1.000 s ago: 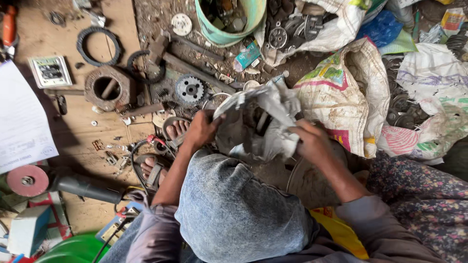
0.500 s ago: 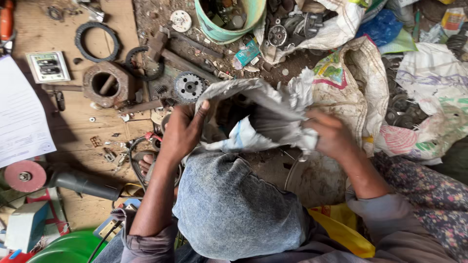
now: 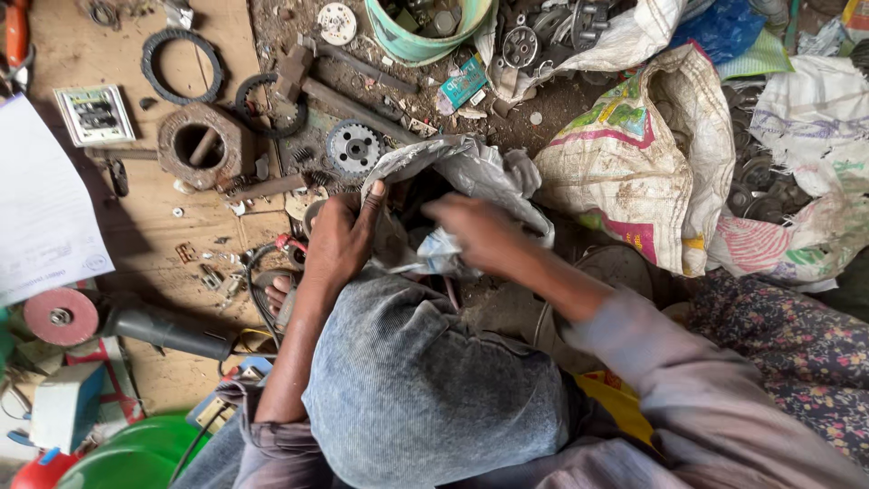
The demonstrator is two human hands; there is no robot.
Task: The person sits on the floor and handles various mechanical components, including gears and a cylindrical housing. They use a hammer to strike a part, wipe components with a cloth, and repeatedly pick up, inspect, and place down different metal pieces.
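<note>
Rolled greyish-lilac sleeves [image 3: 688,380], faded blue corduroy-like trousers [image 3: 425,389], bare forearms.

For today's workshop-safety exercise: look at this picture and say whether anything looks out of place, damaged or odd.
Yes. Gears, rings and small metal bits lie loose across the dirty floor instead of in the green tub. The grey bag that the left hand holds open and the right hand reaches into is crumpled and grimy.

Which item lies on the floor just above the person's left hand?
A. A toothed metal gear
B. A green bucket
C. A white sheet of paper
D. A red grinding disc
A: the toothed metal gear lies just beyond the left hand, which grips the edge of the crumpled grey plastic bag while the right hand reaches into it.
</note>
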